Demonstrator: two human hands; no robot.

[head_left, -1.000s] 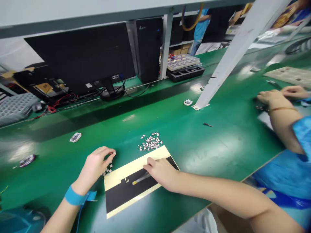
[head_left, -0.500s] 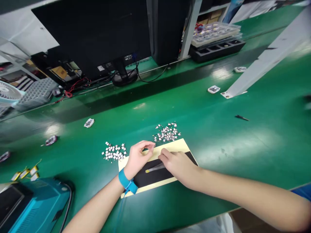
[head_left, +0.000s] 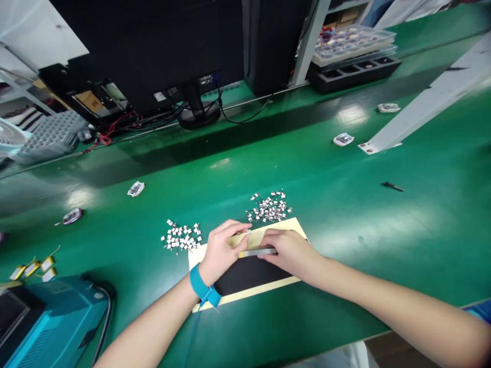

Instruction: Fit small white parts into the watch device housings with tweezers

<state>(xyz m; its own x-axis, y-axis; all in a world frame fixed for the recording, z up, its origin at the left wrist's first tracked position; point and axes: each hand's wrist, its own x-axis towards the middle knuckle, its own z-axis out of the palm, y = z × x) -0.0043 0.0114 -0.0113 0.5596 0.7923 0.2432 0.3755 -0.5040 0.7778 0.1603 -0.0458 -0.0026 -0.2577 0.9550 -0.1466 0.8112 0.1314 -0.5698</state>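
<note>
My left hand [head_left: 222,251], with a blue band [head_left: 203,287] at the wrist, pinches a small white part [head_left: 248,231] between thumb and forefinger. To its right, my right hand [head_left: 289,253] is closed on grey tweezers [head_left: 263,251], whose yellowish end lies close to my left thumb. Both hands are above a yellow sheet with a black middle area [head_left: 255,276]. Beyond the sheet lie two piles of small white parts, one at the left [head_left: 181,236] and one at the right [head_left: 270,207].
A black monitor stand [head_left: 198,115] is at the back. A teal machine [head_left: 61,322] occupies the lower left, near yellow-edged cells [head_left: 32,268]. A grey slanted post [head_left: 425,99] rises at the right, with a black pen-like item [head_left: 393,186] before it.
The tweezers have turned in my right hand, and their yellowish end has moved up and right towards my left thumb. The view has shifted slightly.
</note>
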